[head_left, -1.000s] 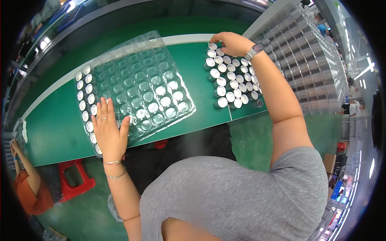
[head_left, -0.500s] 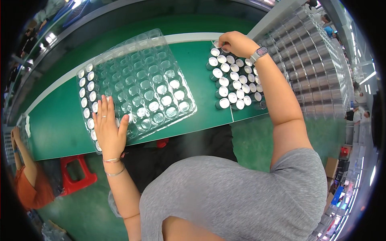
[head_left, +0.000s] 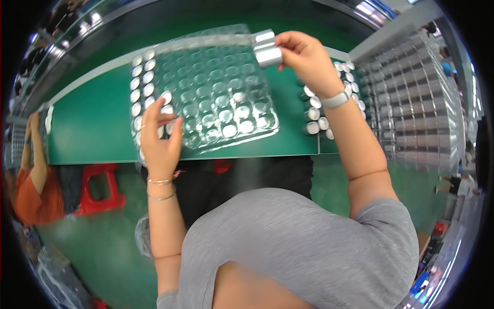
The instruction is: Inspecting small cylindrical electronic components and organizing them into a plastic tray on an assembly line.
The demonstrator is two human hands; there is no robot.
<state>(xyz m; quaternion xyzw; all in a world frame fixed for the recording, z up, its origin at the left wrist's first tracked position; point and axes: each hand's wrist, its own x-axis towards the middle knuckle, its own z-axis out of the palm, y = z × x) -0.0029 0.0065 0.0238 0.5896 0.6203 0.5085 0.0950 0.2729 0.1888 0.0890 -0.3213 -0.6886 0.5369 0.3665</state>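
A clear plastic tray [head_left: 208,92] with rows of round pockets lies on the green table. White-topped metal cylinders [head_left: 135,96] fill two columns at its left side, and a few more stand in the third column. My left hand [head_left: 160,144] is over that third column, fingers apart, with its fingertips beside the white tops; it grips nothing visible. Up by the tray's far right corner, my right hand [head_left: 309,62] pinches two silver cylinders [head_left: 268,56], held side by side and tilted sideways. Loose cylinders [head_left: 315,114] stand in a cluster, partly hidden beneath my right forearm.
A tall stack of clear trays [head_left: 411,108] rises right of the table [head_left: 82,123]. A raised rail borders the table's far side. At the left are a red stool [head_left: 98,190] and another person in an orange top [head_left: 38,193].
My right hand has left the cluster and come left to the tray, carrying two cylinders. My left hand's fingers have lifted and bent, uncovering white tops in the third column. The view has shifted.
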